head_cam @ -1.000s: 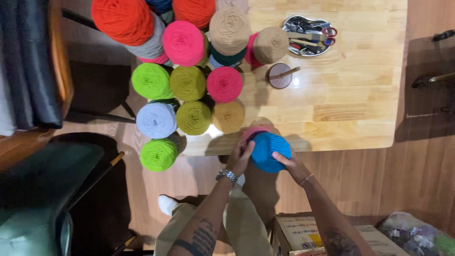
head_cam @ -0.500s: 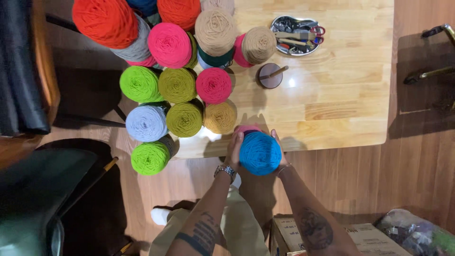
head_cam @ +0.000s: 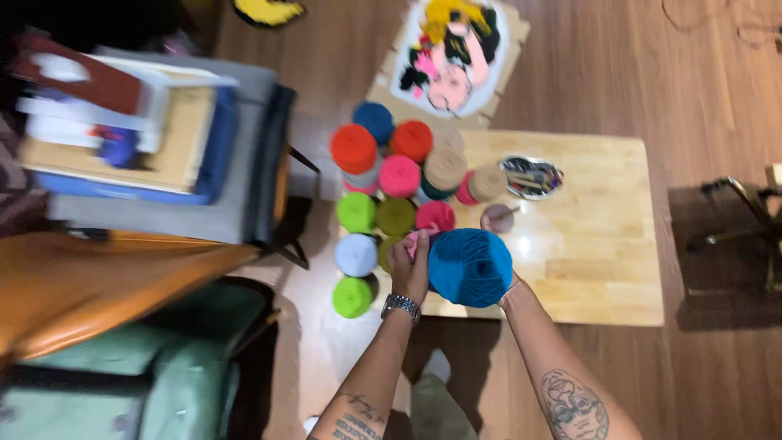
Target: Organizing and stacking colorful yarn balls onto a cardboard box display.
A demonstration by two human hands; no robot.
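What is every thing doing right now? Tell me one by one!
Blue yarn ball: lifted above the table, held between both hands.
Left hand: grip closed on the ball's side, also touching something pink.
Right hand: mostly hidden, cupping the ball.
Yarn balls: standing clustered on the table's left end.
Metal tray: resting on the table, filled with small tools.
Wooden table: standing upright.

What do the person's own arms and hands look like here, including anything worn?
Both forearms are bare, with no sleeves. The left hand has a silver metal watch at the wrist and dark lettering tattoos on the forearm. The right hand has a thin bracelet, and a round dark tattoo on that forearm.
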